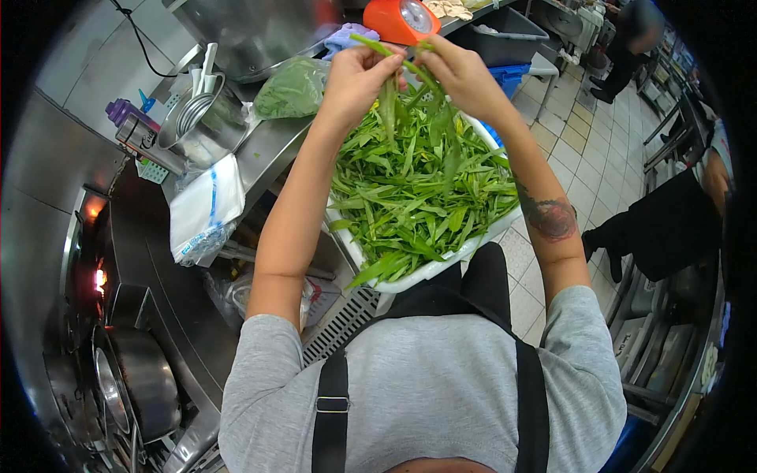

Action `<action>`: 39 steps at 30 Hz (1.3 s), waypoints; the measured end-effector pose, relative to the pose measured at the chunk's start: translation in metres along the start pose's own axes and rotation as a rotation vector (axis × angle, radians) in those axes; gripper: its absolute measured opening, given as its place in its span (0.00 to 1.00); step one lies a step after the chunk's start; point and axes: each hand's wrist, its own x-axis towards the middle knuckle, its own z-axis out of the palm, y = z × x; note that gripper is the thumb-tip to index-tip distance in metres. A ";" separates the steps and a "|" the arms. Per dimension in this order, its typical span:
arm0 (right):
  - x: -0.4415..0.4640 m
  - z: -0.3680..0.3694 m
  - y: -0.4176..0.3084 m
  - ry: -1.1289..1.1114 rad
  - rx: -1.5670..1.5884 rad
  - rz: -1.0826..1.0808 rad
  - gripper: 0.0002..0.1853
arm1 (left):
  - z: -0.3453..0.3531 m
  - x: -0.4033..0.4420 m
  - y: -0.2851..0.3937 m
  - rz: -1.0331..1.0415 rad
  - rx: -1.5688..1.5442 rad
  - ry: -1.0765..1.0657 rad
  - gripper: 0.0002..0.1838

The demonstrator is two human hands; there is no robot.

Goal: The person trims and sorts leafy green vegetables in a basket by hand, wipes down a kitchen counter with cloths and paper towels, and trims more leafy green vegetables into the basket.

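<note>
A white plastic basket [426, 273] in front of me is heaped with long, narrow-leafed greens [418, 181] that look like water spinach. Above its far side, my left hand [364, 77] pinches a green water spinach stem [371, 44], whose end sticks out past the fingers. My right hand [459, 69] is close beside it, its fingers closed on the same bunch of stem and leaves. Leaves hang down from between both hands over the heap. Some fingertips are hidden behind the stems.
On the steel counter to the left are a bag of greens [292, 88], a metal pot with utensils [203, 118] and packed white bags [209, 201]. An orange scale [402, 20] and grey tub [501, 39] stand beyond. Pots [142, 382] sit lower left. Other people are at right.
</note>
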 end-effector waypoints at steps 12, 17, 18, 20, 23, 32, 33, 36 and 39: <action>0.004 -0.005 -0.038 0.168 -0.221 -0.055 0.11 | 0.020 0.014 0.026 0.213 0.144 0.074 0.07; 0.009 0.000 -0.019 0.281 0.220 0.013 0.12 | 0.047 0.015 0.020 0.401 -0.028 0.186 0.05; 0.011 0.002 -0.011 0.283 0.345 0.071 0.11 | 0.049 0.018 0.017 0.408 -0.075 0.203 0.05; 0.014 0.006 0.002 0.286 0.596 0.189 0.11 | 0.049 0.017 0.016 0.435 -0.096 0.253 0.05; 0.023 -0.007 0.012 0.445 0.799 0.406 0.09 | 0.042 0.000 0.021 0.417 0.005 0.262 0.06; -0.014 0.086 0.062 -0.747 -0.620 0.392 0.22 | 0.033 -0.102 -0.019 -0.312 0.811 -0.663 0.20; -0.025 0.095 0.053 -0.747 -0.711 0.447 0.23 | 0.036 -0.111 -0.032 -0.237 0.921 -0.640 0.22; -0.041 0.107 0.066 -0.758 -0.787 0.482 0.23 | 0.035 -0.121 -0.037 -0.190 0.950 -0.561 0.23; -0.045 0.101 0.076 -0.758 -0.754 0.542 0.21 | 0.023 -0.118 -0.032 -0.300 0.773 -0.459 0.22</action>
